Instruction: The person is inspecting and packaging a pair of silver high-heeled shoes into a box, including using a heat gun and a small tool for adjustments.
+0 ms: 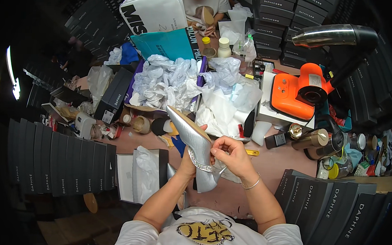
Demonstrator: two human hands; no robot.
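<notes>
A silver pointed high-heeled shoe [184, 130] is raised in front of me, toe up and to the left, its tan sole edge turned away. A band of sparkling stones [198, 161] crosses it. My left hand [187, 165] wraps round the shoe from below and behind, partly hidden by it. Thumb and forefinger of my right hand [232, 155] are pinched together against the shoe's right side; whatever is between them is too small to tell. Part of a second silver shoe [171, 171] shows behind my left forearm. Beside it lies an open shoebox [124, 177] with white tissue paper [146, 166].
Boxes of crumpled white paper [165, 81] stand ahead. An orange machine [291, 98] sits at the right beneath a metal nozzle [324, 36]. Dark shoeboxes [67, 160] line both sides. A yellow tool [252, 152] lies near my right hand. Across the table, a person's hands hold a shoe [207, 16].
</notes>
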